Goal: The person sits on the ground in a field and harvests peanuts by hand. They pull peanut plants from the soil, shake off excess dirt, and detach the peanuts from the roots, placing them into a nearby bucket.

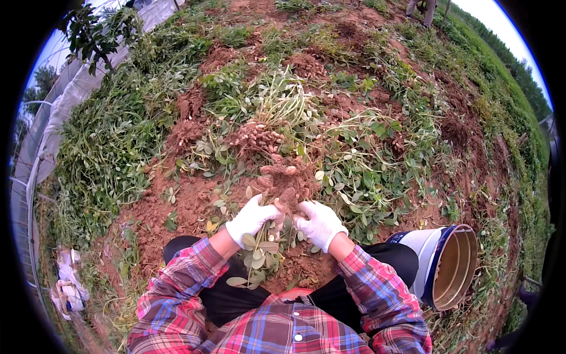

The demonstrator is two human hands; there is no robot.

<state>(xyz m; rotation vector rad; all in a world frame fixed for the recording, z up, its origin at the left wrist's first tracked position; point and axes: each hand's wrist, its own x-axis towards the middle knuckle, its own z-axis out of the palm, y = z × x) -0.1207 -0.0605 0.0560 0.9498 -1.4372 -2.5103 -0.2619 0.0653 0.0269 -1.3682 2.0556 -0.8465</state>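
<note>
In white gloves, both hands meet in front of my body around an uprooted peanut plant [289,177]. Its soil-caked roots and pods point away from me. My left hand [256,220] grips the stems just below the roots, and leafy stems [256,254] hang down beneath it. Against the lower right of the root clump, my right hand [320,225] has its fingers curled at the pods; whether a pod is pinched in them is hidden. Just beyond lies another peanut plant [258,137] with many pods showing.
A blue-and-white metal bucket [455,270] lies tipped on its side by my right knee. Piles of pulled peanut vines [106,146] cover the left. Red soil [177,203] shows between plants. Plastic sheeting [53,128] on a frame borders the left. A person's legs [422,11] appear far off, upper right.
</note>
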